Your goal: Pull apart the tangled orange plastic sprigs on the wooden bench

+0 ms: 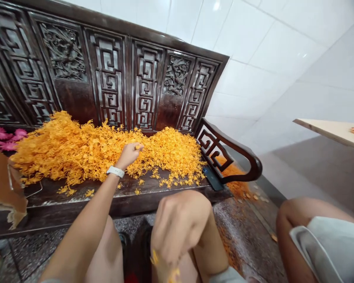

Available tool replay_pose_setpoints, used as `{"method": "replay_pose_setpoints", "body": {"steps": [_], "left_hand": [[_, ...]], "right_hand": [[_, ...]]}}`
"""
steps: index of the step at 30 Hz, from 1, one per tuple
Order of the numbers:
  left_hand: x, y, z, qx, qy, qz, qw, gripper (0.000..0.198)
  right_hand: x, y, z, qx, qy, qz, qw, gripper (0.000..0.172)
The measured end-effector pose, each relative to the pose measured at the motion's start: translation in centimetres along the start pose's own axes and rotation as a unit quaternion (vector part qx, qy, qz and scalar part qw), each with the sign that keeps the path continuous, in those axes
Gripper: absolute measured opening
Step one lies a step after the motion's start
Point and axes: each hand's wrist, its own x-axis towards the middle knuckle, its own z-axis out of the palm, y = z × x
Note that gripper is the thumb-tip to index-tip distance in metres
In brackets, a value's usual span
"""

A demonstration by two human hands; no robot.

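I watch from a distance, my view set above both hands. The pile of yellow flowers (73,151) lies along the wooden surface (155,189), banked toward its carved back, with a few loose ones near the front edge. My left hand (130,154) is at the middle of the pile, its grip pressed together and apparently pinching a yellow piece at the fingertips. My right hand (177,226) hangs nearer to me, too blurred for me to tell how its grip stands, though yellow bits show by its fingers.

I judge each flower very light, thin and springy, likely artificial, its spiky petals prone to tangling with neighbours. I'd take one by its centre between thumb and fingertip, gently, since squeezing the petals might bend them. Pink flowers (4,137) sit at the far left.
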Motion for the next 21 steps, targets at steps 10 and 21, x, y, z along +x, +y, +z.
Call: {"method": "replay_pose_setpoints", "body": {"steps": [10,21], "left_hand": [[-0.5,-0.8,0.2,-0.075,0.011,-0.051,0.996,0.039],[-2.1,3.3,1.5,0.141,0.075,0.071,0.985,0.046]], "right_hand": [[-0.7,8.3,-10.0,0.353,0.765,-0.197,0.501,0.010],[0.5,9.3,-8.3,0.077,0.698,-0.022,0.711,0.033]]}}
